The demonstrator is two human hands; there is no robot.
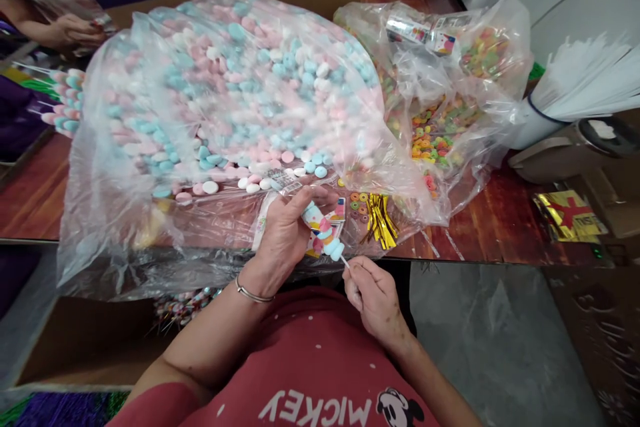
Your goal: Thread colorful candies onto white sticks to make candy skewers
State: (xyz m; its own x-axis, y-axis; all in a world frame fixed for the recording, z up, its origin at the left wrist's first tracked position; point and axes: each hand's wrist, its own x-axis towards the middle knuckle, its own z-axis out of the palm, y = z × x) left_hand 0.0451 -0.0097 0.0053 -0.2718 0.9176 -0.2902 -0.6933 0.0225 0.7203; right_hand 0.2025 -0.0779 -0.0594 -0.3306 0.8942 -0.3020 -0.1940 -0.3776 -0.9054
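Note:
My right hand [370,290] pinches the white stick of a candy skewer [333,247], threaded with pale blue and pink pieces and an orange one. My left hand [287,230] curls around the upper end of the skewer, thumb across a clear printed wrapper [287,181]. The wrapper seems to surround the upper candies; its lower edge is hard to make out. Beyond my hands spreads a big clear bag of round pastel candies [240,93], some loose at its mouth. Gold twist ties [381,221] lie right of my left hand, beside several ring candies [358,203].
Bags of colourful ring candies [435,140] stand back right, near a tub of white sticks [585,83]. A gold packet [570,215] lies on the red table [500,220]. An open carton [90,340] is below left. Another person's hands [80,32] work at upper left, near finished skewers [67,100].

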